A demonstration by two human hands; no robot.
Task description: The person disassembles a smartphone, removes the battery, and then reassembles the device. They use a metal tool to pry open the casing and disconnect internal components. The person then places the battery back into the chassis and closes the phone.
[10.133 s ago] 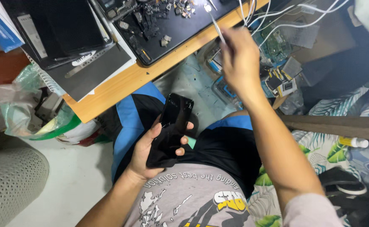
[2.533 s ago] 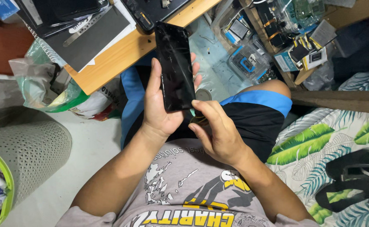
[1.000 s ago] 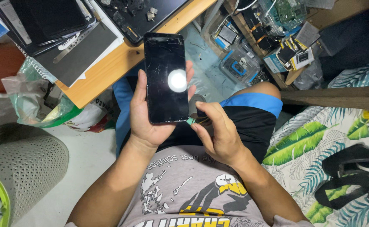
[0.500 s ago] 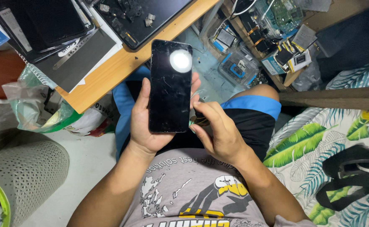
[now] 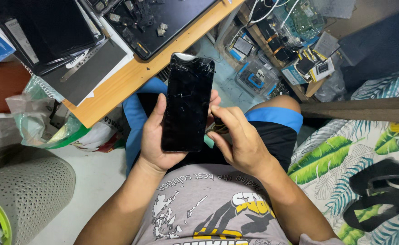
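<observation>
A black phone (image 5: 188,102) with a badly cracked dark screen stands upright over my lap, gripped from the left and below by my left hand (image 5: 156,140). My right hand (image 5: 238,138) sits just right of the phone's lower edge, fingers curled, index and thumb pinching a small dark part against the phone's side; what that part is I cannot make out.
A wooden desk (image 5: 131,79) juts in at top left with a dark work mat (image 5: 163,22) holding several small parts and flat dark devices. Plastic boxes and circuit boards (image 5: 276,50) clutter the floor beyond my knee. A grey basket (image 5: 27,195) stands at lower left, a leaf-print sheet (image 5: 340,154) at right.
The bright light reflection on the screen is gone, and the cracks now show. The phone has been raised and tilted slightly. My right hand stays at its lower right edge.
</observation>
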